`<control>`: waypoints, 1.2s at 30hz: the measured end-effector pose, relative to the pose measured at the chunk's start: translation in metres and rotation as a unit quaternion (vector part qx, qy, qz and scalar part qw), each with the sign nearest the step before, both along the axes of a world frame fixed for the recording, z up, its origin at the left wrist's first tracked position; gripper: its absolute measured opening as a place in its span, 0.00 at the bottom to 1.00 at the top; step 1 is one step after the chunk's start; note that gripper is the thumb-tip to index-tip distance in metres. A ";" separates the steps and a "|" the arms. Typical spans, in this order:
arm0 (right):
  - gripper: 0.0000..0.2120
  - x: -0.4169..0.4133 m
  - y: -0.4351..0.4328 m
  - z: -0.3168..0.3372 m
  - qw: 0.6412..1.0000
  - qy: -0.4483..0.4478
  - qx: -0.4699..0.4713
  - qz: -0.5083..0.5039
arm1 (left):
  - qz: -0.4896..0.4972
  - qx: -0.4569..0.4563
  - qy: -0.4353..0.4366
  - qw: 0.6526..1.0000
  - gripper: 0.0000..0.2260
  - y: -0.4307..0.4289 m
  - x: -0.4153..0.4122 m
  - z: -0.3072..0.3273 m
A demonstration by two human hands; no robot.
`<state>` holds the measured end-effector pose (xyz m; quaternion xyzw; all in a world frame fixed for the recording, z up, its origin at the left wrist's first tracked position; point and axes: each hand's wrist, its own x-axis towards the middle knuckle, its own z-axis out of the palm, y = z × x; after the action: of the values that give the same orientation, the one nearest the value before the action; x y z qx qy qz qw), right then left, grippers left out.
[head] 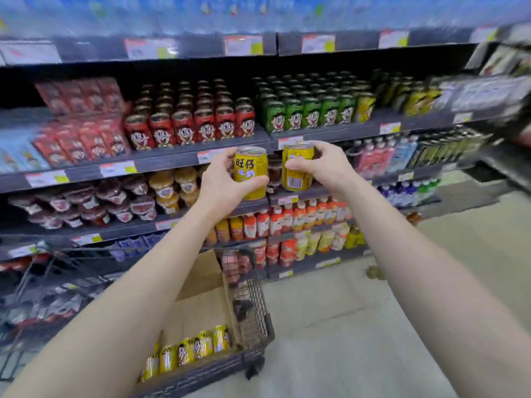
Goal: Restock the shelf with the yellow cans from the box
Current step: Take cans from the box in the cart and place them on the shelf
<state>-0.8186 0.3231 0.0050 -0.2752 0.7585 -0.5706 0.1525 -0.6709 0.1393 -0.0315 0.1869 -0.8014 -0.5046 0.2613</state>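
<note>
One yellow can (251,173) sits in the left hand (221,182), fingers curled round its side. A second can (297,168) is gripped by the right hand (321,165). Both are raised before the shelf (166,161). They are likely rigid, smooth and weighty, so a mid-body hold suits. More lie in the cardboard box (198,282), near and below.

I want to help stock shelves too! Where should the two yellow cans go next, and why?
Probably lift both up and rightward to the shelved yellow cans, beside the green cans. The left hand grips the left can, the right hand the right can, both lower than that shelf.
</note>
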 end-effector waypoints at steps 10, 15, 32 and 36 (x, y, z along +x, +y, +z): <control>0.20 -0.157 0.150 0.049 0.999 -0.020 -0.043 0.000 | -0.008 -0.001 0.024 1.000 0.31 0.137 -0.173 0.049; 0.21 -0.226 0.197 0.057 0.998 -0.025 -0.059 -0.018 | -0.020 0.006 0.033 0.999 0.33 0.181 -0.250 0.055; 0.22 -0.480 0.146 0.027 0.995 -0.039 -0.062 -0.066 | -0.009 0.025 0.064 0.998 0.40 0.147 -0.496 0.028; 0.22 -0.525 0.121 0.015 0.995 -0.039 -0.061 -0.073 | -0.011 0.018 0.050 0.999 0.38 0.135 -0.533 0.025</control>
<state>-1.3437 0.4439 0.0198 -0.2052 0.7339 -0.6357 0.1232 -1.2036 0.2745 -0.0069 0.1574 -0.7799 -0.5306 0.2921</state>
